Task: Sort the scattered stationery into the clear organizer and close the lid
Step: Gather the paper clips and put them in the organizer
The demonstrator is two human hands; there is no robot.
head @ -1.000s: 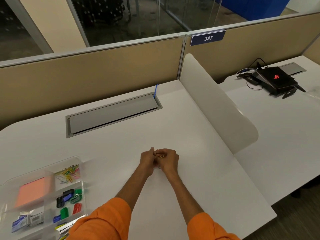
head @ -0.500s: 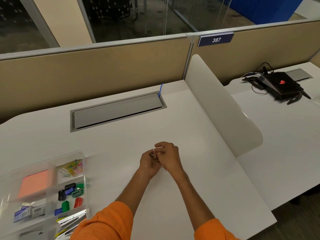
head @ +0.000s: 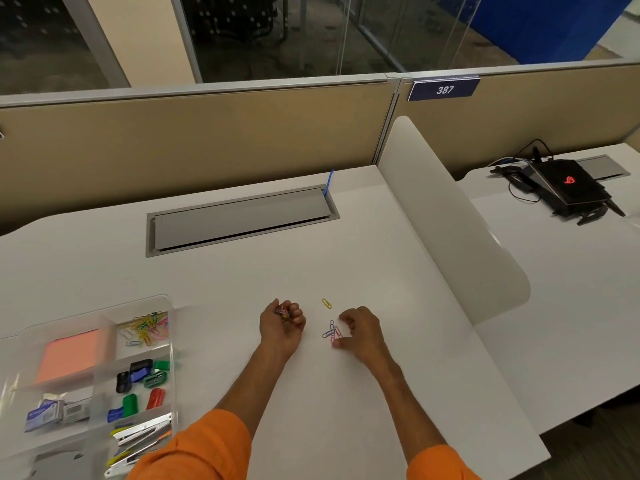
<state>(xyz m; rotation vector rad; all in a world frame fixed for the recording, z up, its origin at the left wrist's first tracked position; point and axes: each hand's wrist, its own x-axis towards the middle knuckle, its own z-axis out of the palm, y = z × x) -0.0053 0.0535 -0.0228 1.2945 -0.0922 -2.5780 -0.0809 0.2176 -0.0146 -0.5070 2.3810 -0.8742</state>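
Most of the stray paper clips we see are bunched in the left hand [head: 282,323], which lies palm up at the lower centre of the frame, fingers curled round a small tangle of coloured clips [head: 284,312]. Just right of it, a few loose clips [head: 331,332], blue, purple and pink, lie crossed on the white desk [head: 242,278]. A single yellow clip [head: 326,303] lies a little above them. The right hand [head: 360,332] rests beside this small pile with its fingers bent and its thumb tip touching the pink clip's lower end; we cannot tell whether it has hold of any clip.

The clear organizer [head: 171,386] sits at the lower left of the frame, well apart from both hands. Its upper right compartment holds more coloured paper clips [head: 147,329]. Pink sticky notes [head: 71,356] fill the compartment to the left of them. Below come coloured binder clips [head: 142,379], staple boxes [head: 52,412] and, lowest, a stapler [head: 142,433].

Farther up the desk we see a grey cable hatch [head: 242,218]. A white curved divider [head: 450,220] rises on the right, and beyond it, at the upper right, sits a black laptop [head: 568,187] with cables.
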